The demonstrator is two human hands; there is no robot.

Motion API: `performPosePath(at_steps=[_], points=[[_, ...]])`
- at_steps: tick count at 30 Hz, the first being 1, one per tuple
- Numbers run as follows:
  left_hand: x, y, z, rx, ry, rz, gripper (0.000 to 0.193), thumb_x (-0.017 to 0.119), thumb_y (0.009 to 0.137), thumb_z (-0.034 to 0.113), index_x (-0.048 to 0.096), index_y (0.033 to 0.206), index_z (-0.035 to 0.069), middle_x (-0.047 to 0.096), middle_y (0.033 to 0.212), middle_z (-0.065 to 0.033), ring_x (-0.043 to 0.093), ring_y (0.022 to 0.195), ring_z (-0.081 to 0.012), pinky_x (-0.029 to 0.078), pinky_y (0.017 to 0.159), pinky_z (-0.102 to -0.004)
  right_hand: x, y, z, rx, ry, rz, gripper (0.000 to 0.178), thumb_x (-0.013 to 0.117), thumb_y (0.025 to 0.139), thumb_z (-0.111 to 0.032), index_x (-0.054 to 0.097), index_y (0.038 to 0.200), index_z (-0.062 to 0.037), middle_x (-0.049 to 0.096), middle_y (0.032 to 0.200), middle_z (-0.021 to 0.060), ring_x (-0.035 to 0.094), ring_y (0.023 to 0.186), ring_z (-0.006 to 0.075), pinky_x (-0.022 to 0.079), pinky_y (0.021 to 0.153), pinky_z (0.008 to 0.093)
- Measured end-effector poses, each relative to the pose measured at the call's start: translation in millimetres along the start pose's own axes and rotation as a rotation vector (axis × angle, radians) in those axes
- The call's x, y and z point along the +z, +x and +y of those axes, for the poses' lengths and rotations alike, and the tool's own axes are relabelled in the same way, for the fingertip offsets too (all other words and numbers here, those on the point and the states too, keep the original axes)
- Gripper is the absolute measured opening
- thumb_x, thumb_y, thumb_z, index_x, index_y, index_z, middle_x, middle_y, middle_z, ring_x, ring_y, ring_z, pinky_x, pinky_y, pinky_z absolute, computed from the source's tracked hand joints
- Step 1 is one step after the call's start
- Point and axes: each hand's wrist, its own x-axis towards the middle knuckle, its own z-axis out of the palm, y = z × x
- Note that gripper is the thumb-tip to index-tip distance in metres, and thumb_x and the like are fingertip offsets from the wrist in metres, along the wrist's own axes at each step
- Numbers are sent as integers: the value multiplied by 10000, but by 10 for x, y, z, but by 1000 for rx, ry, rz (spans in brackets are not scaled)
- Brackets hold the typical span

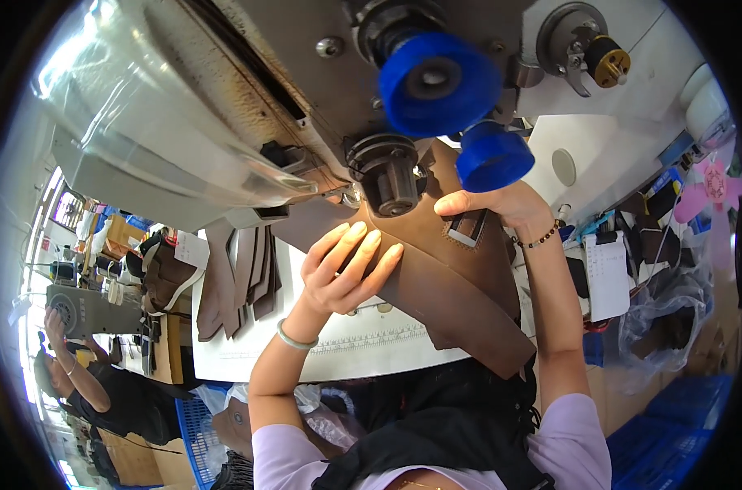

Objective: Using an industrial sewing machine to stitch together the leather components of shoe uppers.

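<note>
A brown leather piece made of overlapping panels lies under the sewing machine's head, and one end of it hangs over the table's near edge. My left hand rests on its left part, fingers stretched out and slightly spread, fingertips close to the presser area. On the far right side my right hand touches the leather with its thumb stretched out flat. Its other fingers are largely hidden behind a blue round cap. Beside the thumb, a rectangular cut-out with a pale strip shows in the leather. The needle point is hard to make out.
Several brown leather strips lie on the white table to the left. A larger blue cap juts from the machine. Blue crates stand below. At far left is another person; a clear plastic bag hangs right.
</note>
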Motion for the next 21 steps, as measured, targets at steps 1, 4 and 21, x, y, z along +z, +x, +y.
performPosePath(at_steps=[1,4,21], points=[[13,2,0,10,-3,18,243,725,765,96,736,989,191,640,1025,-27,628,973,-214,572,850,-354,8,1,-1,-15,3,14,431,839,722,-167,649,1060,21,687,898,58,642,810,107,521,770,245],[39,15,-14,33,1,47,226,731,762,82,732,974,160,651,1020,-35,630,970,-222,578,836,-366,41,-12,13,-45,4,54,432,838,722,-161,647,1069,11,687,901,51,641,804,110,520,770,250],[-47,134,-16,3,-62,81,164,672,768,82,723,922,55,697,931,-42,675,852,-198,586,771,-290,-141,40,408,16,162,307,827,829,568,97,486,1306,-52,487,1302,67,580,1048,169,556,731,269]])
